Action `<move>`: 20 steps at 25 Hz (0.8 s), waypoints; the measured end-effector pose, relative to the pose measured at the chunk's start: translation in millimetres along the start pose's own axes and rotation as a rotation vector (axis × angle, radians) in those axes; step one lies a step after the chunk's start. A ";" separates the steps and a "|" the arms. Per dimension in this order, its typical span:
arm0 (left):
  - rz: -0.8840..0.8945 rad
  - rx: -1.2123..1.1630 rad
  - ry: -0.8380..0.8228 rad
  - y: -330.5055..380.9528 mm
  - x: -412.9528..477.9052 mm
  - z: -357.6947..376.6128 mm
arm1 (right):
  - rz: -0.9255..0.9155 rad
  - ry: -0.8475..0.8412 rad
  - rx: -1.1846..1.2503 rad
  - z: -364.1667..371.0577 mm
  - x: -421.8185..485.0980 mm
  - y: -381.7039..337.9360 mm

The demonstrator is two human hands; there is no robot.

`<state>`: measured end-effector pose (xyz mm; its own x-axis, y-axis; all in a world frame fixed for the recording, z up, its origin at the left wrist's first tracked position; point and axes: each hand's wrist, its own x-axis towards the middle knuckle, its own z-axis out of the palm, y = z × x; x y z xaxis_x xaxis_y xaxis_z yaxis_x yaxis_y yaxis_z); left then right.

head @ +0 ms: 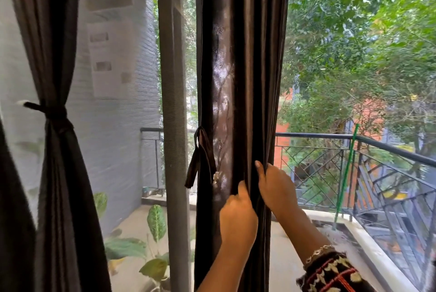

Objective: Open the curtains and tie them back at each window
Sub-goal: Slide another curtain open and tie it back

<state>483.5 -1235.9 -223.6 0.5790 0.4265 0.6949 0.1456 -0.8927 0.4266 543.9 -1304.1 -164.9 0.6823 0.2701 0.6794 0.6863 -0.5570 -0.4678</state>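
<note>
Both hands closed on the bunched curtain (245,79), long axis vertical: left hand (237,215) pinches a front fold, right hand (276,191) just above it wraps the right edge. The loose tie (200,157) hangs on the curtain's left edge, up and left of the hands, nearer the left hand (probably the one to reach for it). The left curtain (59,173) is already tied; no containers in view.

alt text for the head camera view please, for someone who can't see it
Both hands, left and right, bunch a dark curtain at a balcony window, its tie hanging loose. A second curtain to the left is already tied back; trees and a railing lie outside.
</note>
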 end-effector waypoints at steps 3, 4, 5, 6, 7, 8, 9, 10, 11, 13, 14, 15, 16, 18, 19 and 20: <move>0.026 0.056 -0.031 1.8 2.7 4.4 | 0.020 -0.021 0.134 3.4 -2.7 -8.8; 0.021 0.054 -0.038 1.3 2.4 3.6 | 0.002 -0.037 0.160 5.0 -4.4 -12.0; 0.010 0.065 -0.050 0.3 2.6 3.1 | -0.028 -0.056 0.174 6.5 -6.4 -14.6; 0.019 0.103 -0.067 0.6 2.9 -0.3 | -0.067 -0.070 0.165 7.7 -8.3 -17.1; 0.046 0.156 -0.053 0.0 3.5 -2.6 | -0.106 -0.076 0.137 9.1 -9.0 -18.5; 0.071 0.179 -0.012 -2.2 4.4 -4.8 | -0.132 -0.079 0.101 11.9 -8.3 -18.9; 0.079 0.144 -0.008 -3.6 3.1 -7.8 | -0.136 -0.069 0.068 15.1 -6.5 -18.7; 0.095 0.072 -0.047 -3.8 0.7 -11.1 | -0.121 -0.048 0.049 16.6 -5.1 -17.2; 0.109 0.013 -0.059 -8.4 -4.7 -13.0 | -0.104 -0.035 0.057 17.7 -4.9 -15.9; 0.082 -0.090 0.062 -26.1 -17.9 -15.3 | -0.085 -0.033 0.104 17.8 -6.6 -10.1; 0.033 -0.150 0.198 -37.7 -22.8 -17.6 | -0.084 -0.043 0.116 18.0 -7.0 -7.3; -0.024 -0.154 0.329 -49.5 -24.9 -21.8 | -0.079 -0.048 0.122 19.1 -7.1 -5.0; -0.067 -0.129 0.418 -61.5 -23.7 -24.1 | -0.074 -0.048 0.128 20.5 -6.8 -4.1; -0.089 -0.086 0.392 -75.7 -13.5 -27.9 | -0.078 -0.049 0.136 22.2 -6.5 -5.2; -0.081 -0.074 0.332 -78.6 -5.1 -32.0 | -0.084 -0.051 0.142 23.8 -6.3 -6.5; -0.076 -0.081 0.278 -79.3 4.4 -35.3 | -0.093 -0.053 0.146 25.7 -5.9 -7.7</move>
<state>446.1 -1158.1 -233.9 0.3256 0.5255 0.7860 0.1095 -0.8467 0.5207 541.1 -1281.3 -179.8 0.6241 0.3579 0.6945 0.7735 -0.4085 -0.4846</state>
